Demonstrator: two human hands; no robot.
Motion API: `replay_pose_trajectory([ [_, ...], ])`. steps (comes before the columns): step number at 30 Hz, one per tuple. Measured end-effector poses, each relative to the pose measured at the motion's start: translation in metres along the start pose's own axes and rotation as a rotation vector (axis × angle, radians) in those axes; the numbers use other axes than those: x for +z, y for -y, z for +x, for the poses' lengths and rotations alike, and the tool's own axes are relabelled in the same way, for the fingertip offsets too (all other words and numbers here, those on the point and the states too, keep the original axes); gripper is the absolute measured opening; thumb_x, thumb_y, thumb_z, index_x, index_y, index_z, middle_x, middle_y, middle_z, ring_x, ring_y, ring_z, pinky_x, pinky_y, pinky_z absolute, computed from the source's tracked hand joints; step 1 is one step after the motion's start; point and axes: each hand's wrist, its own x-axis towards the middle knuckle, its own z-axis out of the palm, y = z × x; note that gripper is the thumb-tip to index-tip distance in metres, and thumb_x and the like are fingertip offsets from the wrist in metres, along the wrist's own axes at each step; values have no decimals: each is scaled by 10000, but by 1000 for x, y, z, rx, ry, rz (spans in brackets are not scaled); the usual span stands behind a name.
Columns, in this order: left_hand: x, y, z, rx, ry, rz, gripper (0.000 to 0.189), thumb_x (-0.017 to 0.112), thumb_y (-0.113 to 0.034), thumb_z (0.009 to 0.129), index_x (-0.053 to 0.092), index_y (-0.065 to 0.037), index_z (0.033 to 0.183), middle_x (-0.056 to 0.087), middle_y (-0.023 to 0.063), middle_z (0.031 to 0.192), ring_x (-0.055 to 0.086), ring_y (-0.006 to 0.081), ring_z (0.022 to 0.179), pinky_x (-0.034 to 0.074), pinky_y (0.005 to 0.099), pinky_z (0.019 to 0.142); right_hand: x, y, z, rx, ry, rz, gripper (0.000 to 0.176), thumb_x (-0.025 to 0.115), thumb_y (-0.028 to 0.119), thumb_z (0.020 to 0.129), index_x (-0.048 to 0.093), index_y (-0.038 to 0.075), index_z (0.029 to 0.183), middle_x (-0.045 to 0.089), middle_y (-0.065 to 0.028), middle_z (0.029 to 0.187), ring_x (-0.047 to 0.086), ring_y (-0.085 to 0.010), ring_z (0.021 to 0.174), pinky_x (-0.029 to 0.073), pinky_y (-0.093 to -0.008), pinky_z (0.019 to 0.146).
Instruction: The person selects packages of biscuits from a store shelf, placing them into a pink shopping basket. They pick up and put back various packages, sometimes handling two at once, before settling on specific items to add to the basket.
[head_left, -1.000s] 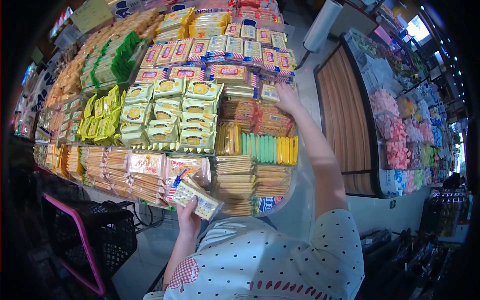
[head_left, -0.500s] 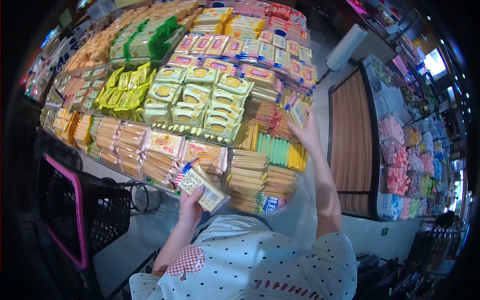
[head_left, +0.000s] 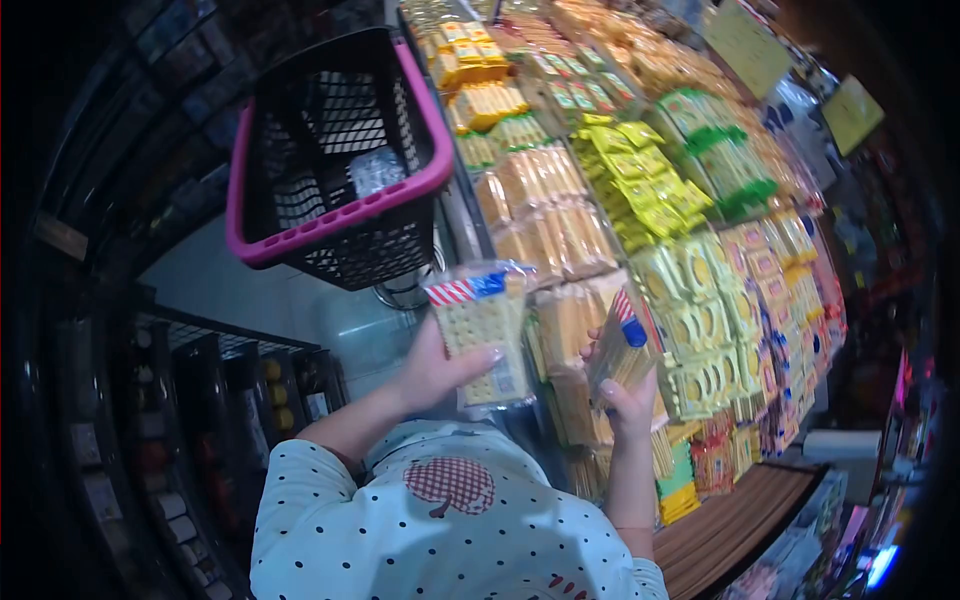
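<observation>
A clear-wrapped cracker pack stands near upright at the shopper's chest, the left hand curled round it with the thumb across its front. The right hand has its fingers closed about a second pack, tilted, in front of the stick biscuits. From where I stand, the slick film looks the chief risk: a loose thumb grip could let either pack slide, and a squeeze or knock could snap the thin crackers. The black basket with its pink rim sits beside the worktop, a wrapped item inside; a pack catching that rim could be jolted loose. As for writing, the left pack has a red-and-white striped band running into blue, but I can't read a brand. Farther out, the pale-green packets and yellow card are equally illegible to me.
</observation>
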Motion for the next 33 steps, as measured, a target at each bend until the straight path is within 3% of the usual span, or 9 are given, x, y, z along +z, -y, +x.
replay_pose_trajectory([
  [5, -108, -97, 2, 273, -283, 315, 598, 638, -39, 736, 348, -23, 1258, 503, 86, 1082, 541, 177, 998, 452, 317, 868, 98, -13, 102, -72, 194, 50, 801, 720, 230, 653, 278, 15, 1286, 484, -159, 1146, 534, -226, 979, 432, -357, 875],
  [11, -240, -182, 54, 359, -458, 801, 439, 661, -98, 737, 448, -25, 1114, 614, 122, 978, 619, 209, 886, 491, 321, 770, 230, -26, 228, -98, 339, -286, 696, 719, 220, 688, 328, 29, 1232, 504, -118, 1097, 512, -183, 991, 415, -320, 864],
  [14, -290, -215, 102, 247, -511, 1295, 429, 672, -203, 682, 479, -7, 1010, 611, 207, 888, 603, 364, 837, 473, 402, 701, 278, -48, 294, -327, 439, -798, 638, 707, 288, 697, 397, 16, 1184, 540, -144, 1048, 544, -260, 997, 426, -369, 856],
  [16, -325, -221, 142, 146, -545, 1584, 392, 650, -181, 686, 484, -25, 1006, 616, 183, 891, 602, 353, 851, 474, 415, 728, 311, -56, 329, -333, 498, -947, 645, 701, 307, 695, 404, 17, 1188, 555, -160, 1042, 557, -293, 996, 432, -388, 851],
  [19, -360, -225, 192, -167, -427, 1883, 355, 637, -169, 693, 533, -39, 1007, 620, 170, 927, 601, 327, 900, 478, 408, 769, 358, -88, 379, -239, 775, -1761, 661, 681, 372, 694, 440, 25, 1202, 577, -166, 1082, 573, -307, 992, 444, -400, 833],
  [24, -423, -179, 267, -709, -137, 1731, 341, 670, -213, 627, 664, -22, 910, 643, 178, 946, 638, 285, 862, 511, 362, 749, 393, -181, 427, -77, 1022, -2153, 671, 627, 506, 705, 504, 28, 1159, 617, -166, 1033, 607, -278, 957, 475, -402, 812],
  [27, -444, -140, 282, -813, -102, 1627, 313, 638, -143, 648, 660, -38, 942, 633, 178, 981, 633, 271, 896, 503, 371, 769, 396, -218, 432, 26, 1131, -2107, 748, 560, 663, 671, 579, 79, 1137, 628, -151, 1035, 619, -323, 935, 480, -424, 818],
  [31, -492, -55, 291, -925, 1, 1555, 336, 654, -171, 662, 655, -62, 980, 625, 144, 1028, 625, 268, 925, 492, 398, 778, 386, -278, 425, 43, 1291, -2090, 596, 651, 547, 670, 627, 111, 1075, 627, -99, 1066, 615, -281, 954, 502, -387, 777],
  [33, -512, -10, 291, -973, 49, 1522, 348, 663, -185, 669, 653, -75, 998, 621, 127, 1052, 621, 266, 939, 486, 412, 783, 387, -290, 418, 210, 1329, -2136, 477, 660, 430, 709, 629, 122, 1072, 628, -62, 1072, 618, -245, 954, 505, -374, 756],
])
